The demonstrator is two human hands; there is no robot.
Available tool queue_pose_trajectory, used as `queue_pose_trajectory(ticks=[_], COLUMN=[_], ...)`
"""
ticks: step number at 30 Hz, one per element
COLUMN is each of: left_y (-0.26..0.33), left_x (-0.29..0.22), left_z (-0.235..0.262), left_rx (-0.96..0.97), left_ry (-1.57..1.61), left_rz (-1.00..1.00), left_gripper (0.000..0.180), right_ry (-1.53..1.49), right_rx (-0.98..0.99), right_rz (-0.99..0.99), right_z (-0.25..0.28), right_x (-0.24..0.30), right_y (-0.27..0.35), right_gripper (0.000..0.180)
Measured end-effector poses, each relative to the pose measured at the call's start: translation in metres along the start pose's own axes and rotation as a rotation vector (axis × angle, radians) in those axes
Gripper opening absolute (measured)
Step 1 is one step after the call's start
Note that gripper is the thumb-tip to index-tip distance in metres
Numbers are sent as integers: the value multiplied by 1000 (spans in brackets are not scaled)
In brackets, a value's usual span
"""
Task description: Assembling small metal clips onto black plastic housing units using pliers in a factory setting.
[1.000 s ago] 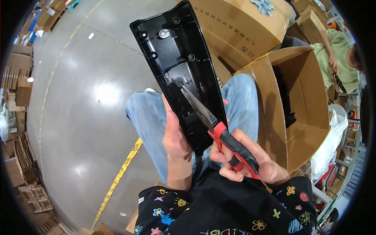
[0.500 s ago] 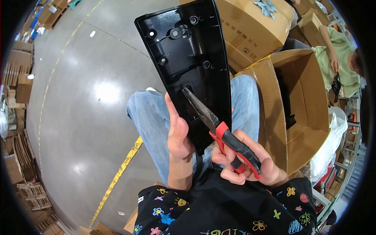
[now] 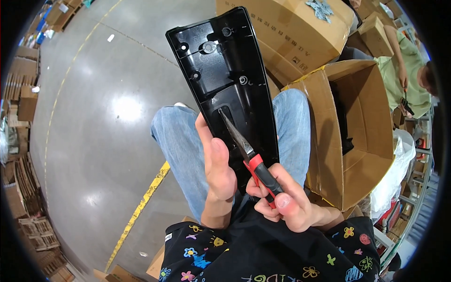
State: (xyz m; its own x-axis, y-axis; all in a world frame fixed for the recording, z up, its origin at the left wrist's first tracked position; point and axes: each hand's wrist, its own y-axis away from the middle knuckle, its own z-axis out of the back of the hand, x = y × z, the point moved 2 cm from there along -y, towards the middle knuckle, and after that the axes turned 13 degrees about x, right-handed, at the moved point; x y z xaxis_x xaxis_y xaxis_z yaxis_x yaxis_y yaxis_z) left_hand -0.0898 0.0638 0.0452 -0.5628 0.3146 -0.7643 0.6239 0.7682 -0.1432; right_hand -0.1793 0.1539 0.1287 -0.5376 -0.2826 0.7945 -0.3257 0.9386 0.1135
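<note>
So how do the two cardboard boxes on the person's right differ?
The near cardboard box is open, flaps spread, with dark parts inside; the far cardboard box is closed, with grey pieces lying on top. The near one tilts toward the person's knee; the far one lies behind the black plastic panel. Both are plain brown.

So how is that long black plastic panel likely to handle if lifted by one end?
The black plastic panel probably stays stiff: moulded ribs and screw bosses show on its inner face. Likely light, since the left hand alone props it upright. Its glossy surface may be slippery against the pliers in the right hand.
</note>
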Motion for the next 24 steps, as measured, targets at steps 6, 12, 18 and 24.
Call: queue_pose_trajectory(ticks=[6,12,18,24], left_y=[-3,-3,-3,-3], left_x=[1,-1,-4,0], left_z=[0,6,4,5], left_rx=[15,19,29,24], left_ry=[-26,-69,-128,-173], left_rz=[-18,-42,-53,-70], left_gripper=[83,82,81,81], right_ry=[-176,-615,-943,-1169], right_rx=[-42,178,125,336], right_rz=[5,-301,-39,52], right_z=[0,19,-3,-8], right_x=[9,12,-6,-3], right_y=[7,7,-4,-1], right_gripper=[43,46,47,52])
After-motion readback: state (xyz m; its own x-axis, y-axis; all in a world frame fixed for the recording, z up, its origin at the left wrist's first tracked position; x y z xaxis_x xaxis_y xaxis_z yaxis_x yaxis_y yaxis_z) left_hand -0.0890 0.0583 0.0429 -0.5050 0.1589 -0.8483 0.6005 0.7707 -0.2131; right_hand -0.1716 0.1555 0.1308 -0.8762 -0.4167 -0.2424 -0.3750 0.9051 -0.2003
